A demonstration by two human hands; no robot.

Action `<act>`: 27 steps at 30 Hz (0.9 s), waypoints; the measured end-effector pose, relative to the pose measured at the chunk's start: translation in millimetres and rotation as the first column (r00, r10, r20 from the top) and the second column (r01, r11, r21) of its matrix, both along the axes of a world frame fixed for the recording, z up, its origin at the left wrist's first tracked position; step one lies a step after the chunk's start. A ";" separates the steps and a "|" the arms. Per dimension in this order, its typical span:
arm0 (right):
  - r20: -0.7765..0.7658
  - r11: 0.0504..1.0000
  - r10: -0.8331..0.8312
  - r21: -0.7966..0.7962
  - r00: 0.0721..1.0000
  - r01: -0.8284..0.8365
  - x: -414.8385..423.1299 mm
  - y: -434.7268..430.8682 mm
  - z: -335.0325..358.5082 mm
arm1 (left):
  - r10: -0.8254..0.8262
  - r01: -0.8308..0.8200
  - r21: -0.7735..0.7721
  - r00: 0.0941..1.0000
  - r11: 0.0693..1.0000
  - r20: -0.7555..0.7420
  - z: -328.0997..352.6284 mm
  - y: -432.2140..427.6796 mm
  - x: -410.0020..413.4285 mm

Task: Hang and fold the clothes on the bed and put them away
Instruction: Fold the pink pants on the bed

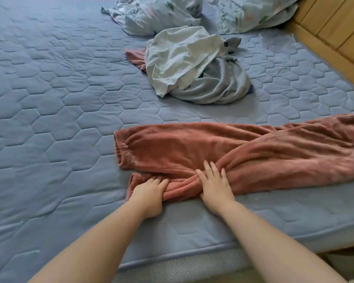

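Pink fleece trousers (243, 152) lie flat across the near part of the blue quilted bed (59, 119), cuffs to the left, the rest running off to the right. The near leg is bunched up. My left hand (149, 193) grips that bunched leg close to its cuff, fingers curled into the fabric. My right hand (215, 184) lies on the same leg just to the right, fingers straight and spread, thumb tucked round the fold. Further back sits a pile of a white garment (180, 56), a grey garment (217, 84) and another pink piece (135, 58).
A floral duvet (157, 13) and a floral pillow (253, 13) lie crumpled at the head of the bed. A wooden headboard (331, 37) runs along the right side. The mattress edge (172, 262) is directly below my arms.
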State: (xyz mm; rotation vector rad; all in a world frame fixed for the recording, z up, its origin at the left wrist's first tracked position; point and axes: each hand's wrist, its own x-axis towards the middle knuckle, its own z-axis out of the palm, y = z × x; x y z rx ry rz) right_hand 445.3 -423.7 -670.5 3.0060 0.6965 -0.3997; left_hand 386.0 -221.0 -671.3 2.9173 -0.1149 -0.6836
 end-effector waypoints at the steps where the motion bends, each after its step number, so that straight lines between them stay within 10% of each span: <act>1: 0.034 0.999 -0.027 0.018 0.999 0.026 -4.4 1.9 -12.9 | -0.017 0.017 0.012 0.999 1.000 0.040 -4.0 2.2 0.9; 10: 0.152 0.995 -0.053 0.088 0.987 0.040 -7.9 2.3 -35.0 | -0.084 0.068 0.061 0.948 0.996 0.307 -10.2 2.3 -1.5; 27: -0.064 0.994 0.015 -0.110 0.998 -0.022 -26.9 -8.7 22.7 | -0.156 0.152 0.090 0.987 0.984 0.039 5.9 2.5 -18.5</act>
